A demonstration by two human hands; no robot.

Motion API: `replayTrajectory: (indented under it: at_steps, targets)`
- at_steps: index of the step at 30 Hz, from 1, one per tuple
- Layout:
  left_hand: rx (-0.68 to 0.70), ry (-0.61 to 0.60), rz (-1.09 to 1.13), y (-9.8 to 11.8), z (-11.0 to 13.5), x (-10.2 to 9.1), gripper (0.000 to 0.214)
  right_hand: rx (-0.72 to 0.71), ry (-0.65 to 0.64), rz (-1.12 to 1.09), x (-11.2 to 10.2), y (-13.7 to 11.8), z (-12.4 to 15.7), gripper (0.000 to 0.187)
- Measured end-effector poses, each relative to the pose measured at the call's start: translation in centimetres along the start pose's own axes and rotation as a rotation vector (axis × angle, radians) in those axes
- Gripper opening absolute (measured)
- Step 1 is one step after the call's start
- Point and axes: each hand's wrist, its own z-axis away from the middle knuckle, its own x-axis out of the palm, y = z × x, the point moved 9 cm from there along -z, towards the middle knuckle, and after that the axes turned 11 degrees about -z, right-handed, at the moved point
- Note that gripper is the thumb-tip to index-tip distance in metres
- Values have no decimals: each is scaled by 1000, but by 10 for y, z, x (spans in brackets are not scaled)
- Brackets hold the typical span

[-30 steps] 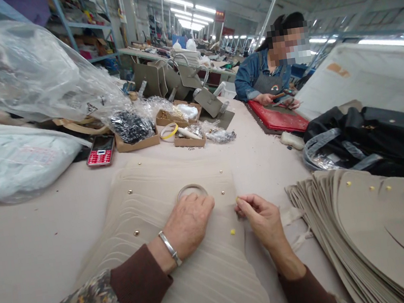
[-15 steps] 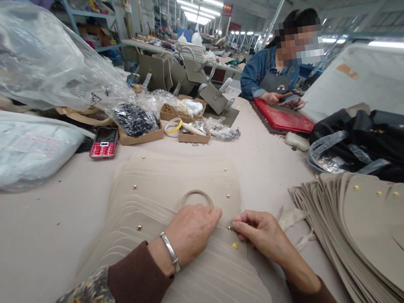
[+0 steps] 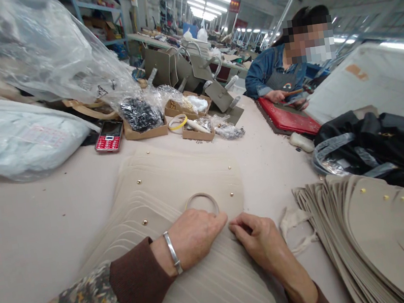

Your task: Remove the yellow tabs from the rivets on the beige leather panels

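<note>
A fanned stack of beige leather-like panels (image 3: 205,290) lies in front of me, with gold rivets (image 3: 145,222) along the edges of its upper panels. My left hand (image 3: 193,237) rests on the stack, its fingers curled round a thin tape roll (image 3: 201,195) whose ring stands out beyond the knuckles. Close to its fingertips, my right hand (image 3: 260,238) is closed in a pinch at the right edge of the panels. Whatever sits between its thumb and forefinger is too small or hidden to make out.
To the right stands another stack of beige panels (image 3: 370,238) with yellow rivet ends, below black bags (image 3: 382,137). Small boxes (image 3: 147,133), a red phone (image 3: 108,136) and plastic bags (image 3: 21,135) line the back. Across the table, a person works over a red pad (image 3: 286,115).
My right fingertips have closed in towards my left hand, and the rivet and yellow star-shaped piece beside them no longer show. The view has shifted slightly.
</note>
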Motion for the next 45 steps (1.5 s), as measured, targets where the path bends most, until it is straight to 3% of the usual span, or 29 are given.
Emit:
replayTrajectory:
  at_steps: [4, 7, 12, 17, 24, 27, 30, 34, 38, 41, 45]
  targets:
    - [-6, -15, 20, -1, 1, 0, 15, 65, 99, -99, -8, 17, 4, 19]
    - [-9, 1, 11, -2, 2, -2, 16, 90, 84, -191, -8, 26, 9, 19]
    - [-27, 7, 10, -3, 3, -1, 16, -81, 140, 7, -7, 7, 14, 18]
    - [-38, 73, 35, -4, 3, -9, 15, -46, 165, 101, -2, 1, 7, 19]
    - [16, 319, 200, -6, 8, -24, 20, -23, -37, -27, 3, -2, 7, 19]
    - [24, 408, 219, -4, 12, -29, 27, -125, 95, -203, -14, -9, 9, 16]
    - [29, 409, 213, 0, 11, -31, 40, -337, 248, -263, -30, -26, 15, 20]
    - [16, 347, 209, 3, 8, -28, 35, -546, 225, -185, -24, -51, 20, 18]
    - [-28, 285, 193, 1, 5, -23, 29, -634, 290, -45, -20, -61, 23, 18]
    - [-72, 239, 230, -2, 3, -19, 12, -679, 362, 42, -20, -62, 26, 17]
    - [-100, 252, 256, -4, 1, -22, 10, -669, 418, 54, -23, -62, 29, 18]
